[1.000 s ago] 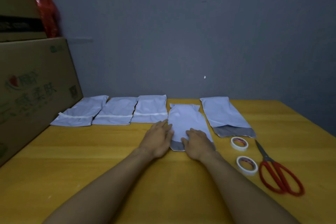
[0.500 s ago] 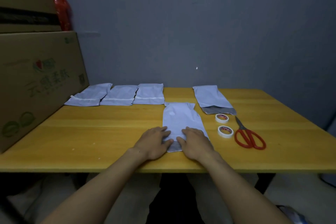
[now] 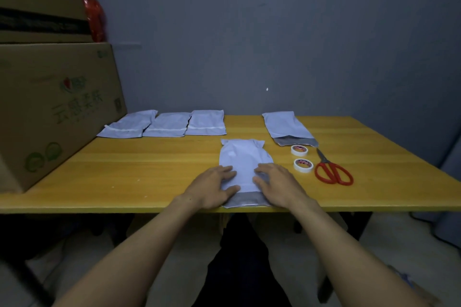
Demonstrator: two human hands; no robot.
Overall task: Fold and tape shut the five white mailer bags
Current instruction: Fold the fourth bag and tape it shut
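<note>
I have my left hand (image 3: 213,188) and right hand (image 3: 277,187) lying flat on the near end of a white mailer bag (image 3: 243,157), one on each side. Each grip is spread, with fingers fairly straight, pressing down and clamped on nothing. The bag lies lengthwise at the front edge of the yellow desk (image 3: 149,169), and its grey flap (image 3: 245,198) shows between my hands. Along the far edge, to the left, a row of three folded bags (image 3: 168,125) lies side by side, each with a pale strip across its near end. The leftmost of them is just beside a large cardboard box (image 3: 57,107). To the far right lies a fifth bag (image 3: 287,123), its grey mouth facing me. Just in front of it are two tape rolls, the farther roll (image 3: 299,150) and the nearer roll (image 3: 303,165). Red-handled scissors (image 3: 333,172) lie beside them to the right.
</note>
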